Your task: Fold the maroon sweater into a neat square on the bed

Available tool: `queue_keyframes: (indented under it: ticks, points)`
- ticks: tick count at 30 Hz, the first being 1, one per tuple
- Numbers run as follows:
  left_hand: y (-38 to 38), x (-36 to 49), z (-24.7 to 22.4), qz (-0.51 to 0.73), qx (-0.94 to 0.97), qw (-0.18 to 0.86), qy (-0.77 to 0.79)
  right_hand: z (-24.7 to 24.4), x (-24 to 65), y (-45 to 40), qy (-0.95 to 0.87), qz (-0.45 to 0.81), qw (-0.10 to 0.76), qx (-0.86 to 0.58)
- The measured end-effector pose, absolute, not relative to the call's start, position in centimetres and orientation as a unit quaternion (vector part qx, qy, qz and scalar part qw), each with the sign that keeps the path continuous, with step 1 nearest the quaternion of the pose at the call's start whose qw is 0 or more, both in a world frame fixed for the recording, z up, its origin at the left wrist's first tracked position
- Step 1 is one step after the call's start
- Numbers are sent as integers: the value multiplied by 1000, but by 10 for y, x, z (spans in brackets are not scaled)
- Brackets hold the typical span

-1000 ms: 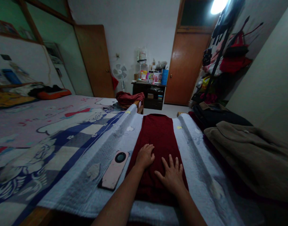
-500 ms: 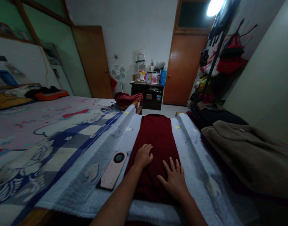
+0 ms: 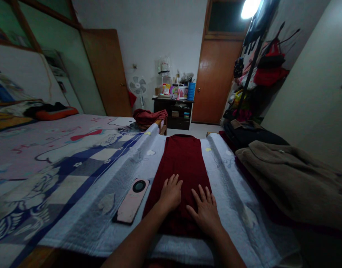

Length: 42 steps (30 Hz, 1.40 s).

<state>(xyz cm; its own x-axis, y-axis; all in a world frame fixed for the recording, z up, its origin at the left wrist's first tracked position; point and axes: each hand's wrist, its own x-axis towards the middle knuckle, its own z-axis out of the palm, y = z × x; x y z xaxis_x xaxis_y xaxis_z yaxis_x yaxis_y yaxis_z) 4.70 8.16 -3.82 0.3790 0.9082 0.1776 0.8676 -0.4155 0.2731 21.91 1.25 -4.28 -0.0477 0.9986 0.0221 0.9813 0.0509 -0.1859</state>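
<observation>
A dark red garment (image 3: 183, 160), folded into a long narrow shape, lies on a light blue cloth (image 3: 126, 167). My left hand (image 3: 171, 192) rests on the middle of the garment, fingers spread a little and holding nothing. Flat on the garment's lower right part is my right hand (image 3: 206, 210), its fingers wide apart. A pink phone (image 3: 131, 203) with a round black camera ring lies on the blue cloth, left of the garment and close to my left forearm.
A bed with a patterned sheet (image 3: 67, 156) spreads out on the left. Brown folded clothing (image 3: 288, 175) and dark clothing (image 3: 257, 136) lie at the right. Farther back are a reddish cloth heap (image 3: 149, 116), a fan (image 3: 138, 85) and a black cabinet (image 3: 178, 123).
The whole view has shifted slightly. My left hand has moved slightly nearer to me on the garment, while my right hand stays in about the same place.
</observation>
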Motion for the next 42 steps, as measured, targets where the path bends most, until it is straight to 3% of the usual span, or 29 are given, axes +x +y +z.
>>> queue_keyframes:
  ticks: [31, 42]
  points:
    - [56, 48, -50, 178, 828, 100, 522, -45, 241, -3, -737, 69, 88, -667]
    - [56, 49, -52, 152, 831, 82, 528, -24, 238, 14, -736, 46, 155, -658]
